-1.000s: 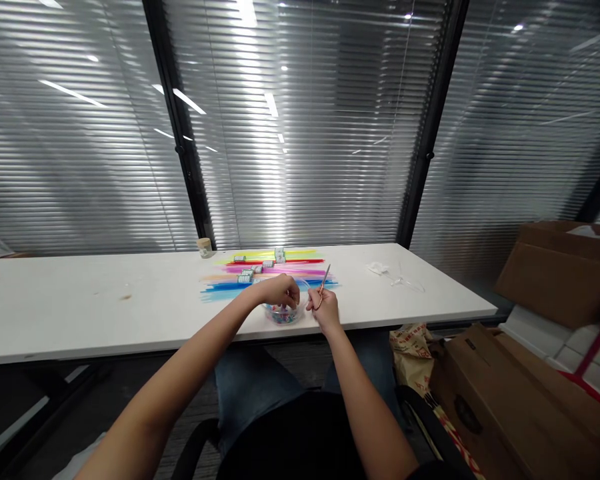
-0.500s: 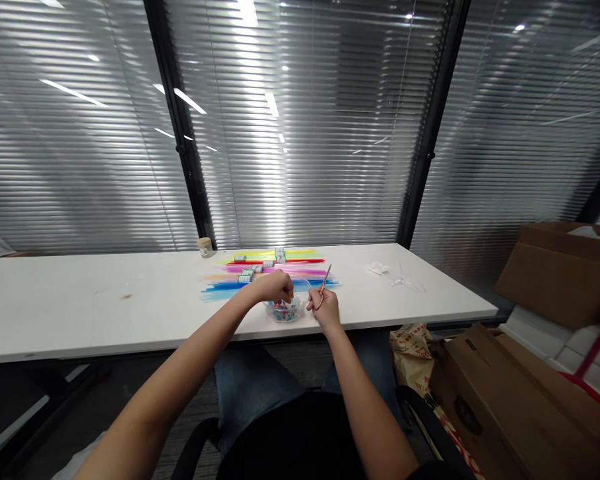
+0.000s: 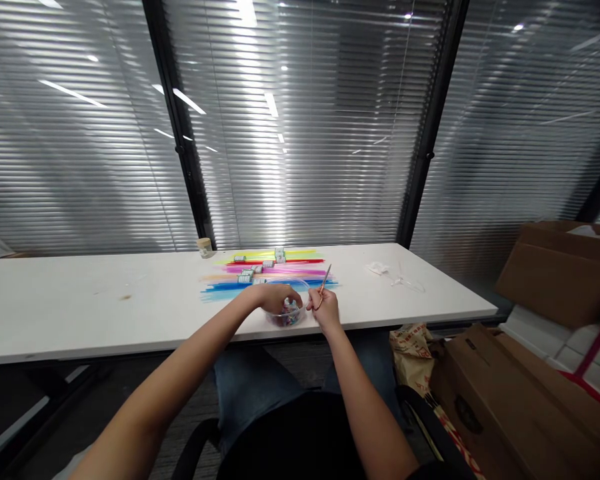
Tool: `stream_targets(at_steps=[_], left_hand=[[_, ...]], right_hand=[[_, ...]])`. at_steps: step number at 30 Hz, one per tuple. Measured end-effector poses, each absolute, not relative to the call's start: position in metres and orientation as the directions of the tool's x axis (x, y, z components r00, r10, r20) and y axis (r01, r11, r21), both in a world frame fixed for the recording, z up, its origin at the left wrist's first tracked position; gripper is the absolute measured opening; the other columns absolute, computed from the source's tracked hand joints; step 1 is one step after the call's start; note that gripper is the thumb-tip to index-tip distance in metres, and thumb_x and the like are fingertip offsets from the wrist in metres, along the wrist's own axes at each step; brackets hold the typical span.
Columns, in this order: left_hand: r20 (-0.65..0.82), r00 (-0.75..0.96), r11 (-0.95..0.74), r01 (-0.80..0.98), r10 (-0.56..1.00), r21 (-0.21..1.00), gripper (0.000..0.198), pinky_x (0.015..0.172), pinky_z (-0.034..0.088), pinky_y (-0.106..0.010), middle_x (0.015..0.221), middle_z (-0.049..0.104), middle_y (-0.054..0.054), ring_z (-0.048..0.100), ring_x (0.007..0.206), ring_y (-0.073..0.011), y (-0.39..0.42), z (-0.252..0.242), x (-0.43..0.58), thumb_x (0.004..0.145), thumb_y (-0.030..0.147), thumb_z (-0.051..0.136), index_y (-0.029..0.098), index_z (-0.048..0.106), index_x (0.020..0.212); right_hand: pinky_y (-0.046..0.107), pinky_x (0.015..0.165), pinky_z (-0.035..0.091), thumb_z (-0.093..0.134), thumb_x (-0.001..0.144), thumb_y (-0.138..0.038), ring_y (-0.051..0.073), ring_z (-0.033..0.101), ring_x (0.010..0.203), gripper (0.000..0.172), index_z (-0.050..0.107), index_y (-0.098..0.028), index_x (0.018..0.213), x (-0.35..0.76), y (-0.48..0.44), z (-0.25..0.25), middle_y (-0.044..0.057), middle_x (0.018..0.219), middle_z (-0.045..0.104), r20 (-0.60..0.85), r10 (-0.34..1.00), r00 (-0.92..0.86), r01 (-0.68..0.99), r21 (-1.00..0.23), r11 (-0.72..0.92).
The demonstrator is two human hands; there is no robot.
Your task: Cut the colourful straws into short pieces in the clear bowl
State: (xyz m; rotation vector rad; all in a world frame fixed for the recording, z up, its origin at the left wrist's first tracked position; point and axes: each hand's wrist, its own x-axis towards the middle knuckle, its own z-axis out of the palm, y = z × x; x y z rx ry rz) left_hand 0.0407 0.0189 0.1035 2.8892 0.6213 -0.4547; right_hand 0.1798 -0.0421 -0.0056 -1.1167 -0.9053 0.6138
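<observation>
A clear round bowl [image 3: 285, 321] with small multicoloured pieces in it stands near the table's front edge. Over its left and far side reaches my left hand [image 3: 279, 298], fingers curved down into the bowl and apart, with nothing visible held in them; the fingertips are partly hidden. Just right of the bowl, my right hand [image 3: 325, 311] is closed around a pair of scissors [image 3: 326, 277], blades pointing up and away. A thin clear strand or rim arcs behind the bowl between the hands. Behind lie bundles of coloured strips, blue [image 3: 220, 287] nearest, with paper labels [image 3: 245, 278].
The white table [image 3: 80, 313] runs left and right. A small lidded jar [image 3: 205, 247] stands at the back. Crumpled white plastic [image 3: 379, 268] and thin clear loops [image 3: 405, 283] lie to the right. Cardboard boxes [image 3: 525, 400] and a paper bag [image 3: 411, 353] stand right of the chair.
My left hand has come down into the bowl, and its fingers have spread from a closed shape. My right hand with the scissors stays in place.
</observation>
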Motion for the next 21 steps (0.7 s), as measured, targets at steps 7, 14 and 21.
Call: stream_targets(at_steps=[7, 14, 21], left_hand=[[-0.173, 0.934, -0.932, 0.337, 0.312, 0.136, 0.036, 0.064, 0.043, -0.020, 0.085, 0.070, -0.003, 0.061, 0.072, -0.0139, 0.015, 0.093, 0.050, 0.067, 0.003, 0.052, 0.020, 0.071, 0.093], [-0.145, 0.877, -0.849, 0.481, 0.459, 0.221, 0.026, 0.055, 0.041, -0.019, 0.070, 0.070, -0.002, 0.061, 0.060, -0.0123, 0.022, 0.099, 0.045, 0.068, 0.011, 0.060, 0.017, 0.074, 0.089], [-0.066, 0.826, -0.818, 0.563, 0.559, 0.121, 0.021, 0.057, 0.041, -0.020, 0.074, 0.073, -0.004, 0.065, 0.073, -0.0180, 0.032, 0.100, 0.041, 0.064, 0.014, 0.069, 0.019, 0.076, 0.083]], right_hand=[[0.023, 0.046, 0.035, 0.055, 0.074, -0.031, 0.012, 0.047, 0.041, 0.027, 0.051, -0.020, 0.050, 0.179, -0.043, -0.005, -0.002, 0.041, 0.052, 0.306, 0.803, 0.511, -0.013, -0.932, 0.363], [0.023, 0.048, 0.036, 0.056, 0.074, -0.032, 0.012, 0.048, 0.042, 0.026, 0.051, -0.020, 0.052, 0.178, -0.044, -0.003, -0.002, 0.042, 0.053, 0.299, 0.796, 0.527, 0.023, -0.941, 0.338], [0.023, 0.049, 0.037, 0.056, 0.074, -0.032, 0.013, 0.050, 0.043, 0.026, 0.051, -0.020, 0.051, 0.179, -0.045, -0.003, -0.002, 0.042, 0.054, 0.303, 0.790, 0.533, 0.047, -0.943, 0.331]])
